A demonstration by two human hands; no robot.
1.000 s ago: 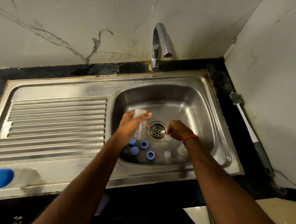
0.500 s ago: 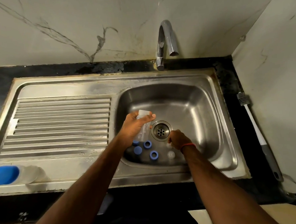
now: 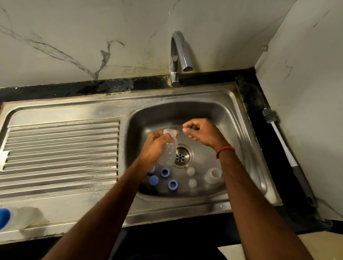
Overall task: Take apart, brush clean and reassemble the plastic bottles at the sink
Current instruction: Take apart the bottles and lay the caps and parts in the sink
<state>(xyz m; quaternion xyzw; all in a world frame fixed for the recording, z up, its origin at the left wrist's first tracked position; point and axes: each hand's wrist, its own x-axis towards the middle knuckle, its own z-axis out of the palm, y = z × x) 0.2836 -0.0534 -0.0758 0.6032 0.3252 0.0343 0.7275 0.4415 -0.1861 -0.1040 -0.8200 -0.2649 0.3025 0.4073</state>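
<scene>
My left hand (image 3: 155, 144) grips a clear plastic bottle (image 3: 170, 153) by its upper part, held tilted above the sink bowl (image 3: 231, 114) just left of the drain (image 3: 181, 156). My right hand (image 3: 203, 134) hovers beside the bottle's open mouth. Its thumb and forefinger pinch together on what looks like a small clear part, blurred by motion. On the bowl floor lie several blue caps and rings (image 3: 165, 172) and some clear parts: a wide threaded piece (image 3: 212, 175) and two small ones (image 3: 190, 171).
A long bottle brush (image 3: 282, 144) lies on the black counter right of the sink, against the wall. The tap (image 3: 179, 54) arches over the bowl's back edge. A ribbed draining board (image 3: 58, 151) fills the left; a blue-capped bottle (image 3: 4, 218) lies at its front left corner.
My right hand has risen from the bowl floor near the drain up to the bottle's mouth. My left hand has lifted the bottle slightly and kept its grip.
</scene>
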